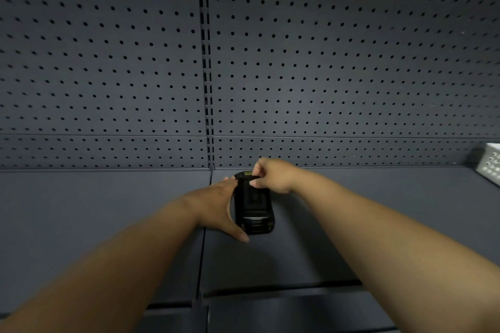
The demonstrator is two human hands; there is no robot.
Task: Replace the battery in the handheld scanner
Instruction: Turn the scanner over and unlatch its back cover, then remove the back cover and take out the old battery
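Scanner [253, 204] lies back-up near the rear edge of the shelf [108, 211]; my left hand [219, 204] braces its side, open and flat, while my right hand [273, 176] pinches its far end; probably rigid, light, smooth plastic, best gripped along the sides.

A black scanner [253, 204] lies on a dark grey shelf [108, 211] below dotted grey pegboard [324, 62]; the basket [491, 165] is white.

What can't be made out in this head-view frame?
- Scanner, head view: markings too small and dark; battery state unreadable.
- Its far end: covered by right hand; grip unclear.
- Its left side: hidden behind left hand.
- White basket: cut off by right edge; contents unseen.
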